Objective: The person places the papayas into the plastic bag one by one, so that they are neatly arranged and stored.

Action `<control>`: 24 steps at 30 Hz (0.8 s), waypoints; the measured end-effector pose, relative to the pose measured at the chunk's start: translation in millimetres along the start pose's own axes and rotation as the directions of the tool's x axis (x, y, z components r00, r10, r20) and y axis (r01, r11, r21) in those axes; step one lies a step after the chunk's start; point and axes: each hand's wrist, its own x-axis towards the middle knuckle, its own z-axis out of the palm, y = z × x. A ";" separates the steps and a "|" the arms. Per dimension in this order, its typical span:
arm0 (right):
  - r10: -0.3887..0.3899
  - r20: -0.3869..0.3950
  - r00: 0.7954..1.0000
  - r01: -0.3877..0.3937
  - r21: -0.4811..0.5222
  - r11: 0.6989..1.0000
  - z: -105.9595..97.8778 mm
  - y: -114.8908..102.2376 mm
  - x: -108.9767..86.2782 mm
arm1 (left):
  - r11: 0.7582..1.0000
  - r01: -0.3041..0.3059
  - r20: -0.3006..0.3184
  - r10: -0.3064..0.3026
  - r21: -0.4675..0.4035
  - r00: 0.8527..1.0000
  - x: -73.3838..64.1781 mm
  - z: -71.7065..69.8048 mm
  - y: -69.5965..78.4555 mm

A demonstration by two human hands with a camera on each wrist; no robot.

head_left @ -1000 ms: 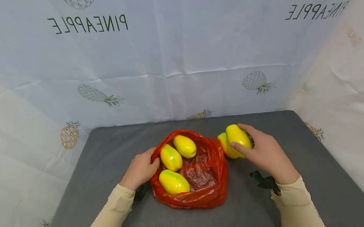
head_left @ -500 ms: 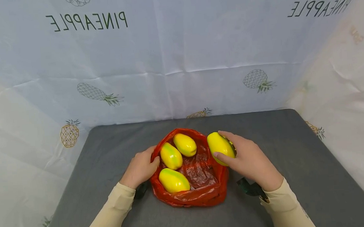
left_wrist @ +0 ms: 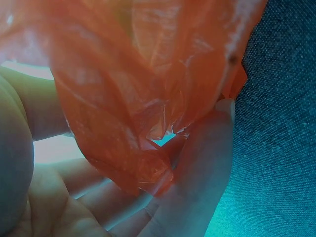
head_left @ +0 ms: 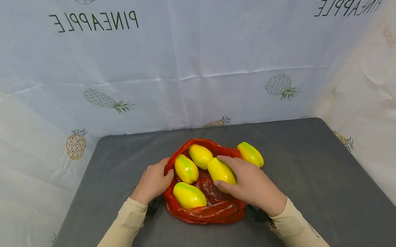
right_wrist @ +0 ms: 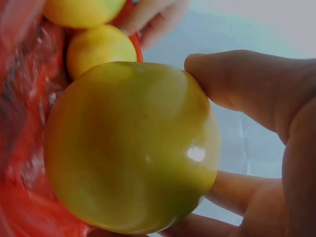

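Observation:
A red plastic bag (head_left: 209, 215) lies with its mouth spread wide. Three yellow-green mangoes sit inside: one at the back (head_left: 200, 156), one at the left (head_left: 186, 169) and one at the front (head_left: 189, 196). My left hand (head_left: 154, 181) grips the bag's left rim between thumb and fingers; the left wrist view shows the thin red film (left_wrist: 108, 108) against the fingers. In my right hand (head_left: 255, 182) is another mango (head_left: 219, 172), held between thumb and fingers over the right part of the bag's mouth. Its underside fills the right wrist view.
One more mango (head_left: 251, 154) lies outside the bag, just behind the right hand, by a red flap of the bag. The dark grey tabletop (head_left: 322, 191) ends at a white pineapple-print cloth (head_left: 227, 43) hanging behind it.
My right hand has carried its mango leftward from beside the outer mango to over the bag's mouth. The left hand keeps its grip on the rim, and the three mangoes inside stay put.

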 end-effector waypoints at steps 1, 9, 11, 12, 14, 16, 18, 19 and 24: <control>0.002 0.008 1.000 -0.002 0.001 1.000 3.1 -1.3 0.3 | 1.000 0.002 0.002 -0.002 -0.001 1.000 -0.2 0.0 -0.1; 0.021 0.057 0.998 -0.020 -0.003 1.000 20.0 -7.0 2.5 | 1.000 0.005 0.008 -0.005 0.002 1.000 0.1 0.0 0.0; 0.019 0.060 0.998 -0.019 -0.005 1.000 21.8 -7.2 3.4 | 1.000 0.004 0.008 -0.004 0.001 1.000 0.0 -0.5 0.4; 0.018 0.061 0.998 -0.018 -0.005 1.000 22.7 -7.3 3.9 | 1.000 0.004 0.008 -0.004 0.000 1.000 -0.1 -0.7 0.5; 0.015 0.066 0.998 -0.015 -0.006 1.000 24.5 -7.3 4.6 | 1.000 0.003 0.007 -0.003 -0.003 1.000 -0.5 -1.2 0.5; 0.009 0.070 0.998 -0.008 -0.006 1.000 26.7 -7.2 5.1 | 1.000 0.001 0.006 -0.001 -0.006 1.000 -0.5 -1.3 0.2; -0.002 0.075 0.997 0.003 -0.005 1.000 29.0 -6.9 5.2 | 1.000 -0.003 0.004 0.003 -0.006 1.000 -0.5 -1.1 0.0; -0.007 0.077 0.997 0.008 -0.005 1.000 30.0 -6.6 5.2 | 1.000 -0.004 0.002 0.004 -0.007 1.000 -0.5 -1.0 -0.1; -0.016 0.095 0.995 0.016 0.005 1.000 33.7 -6.7 5.7 | 1.000 -0.008 -0.004 0.008 0.001 1.000 0.2 -0.4 -0.1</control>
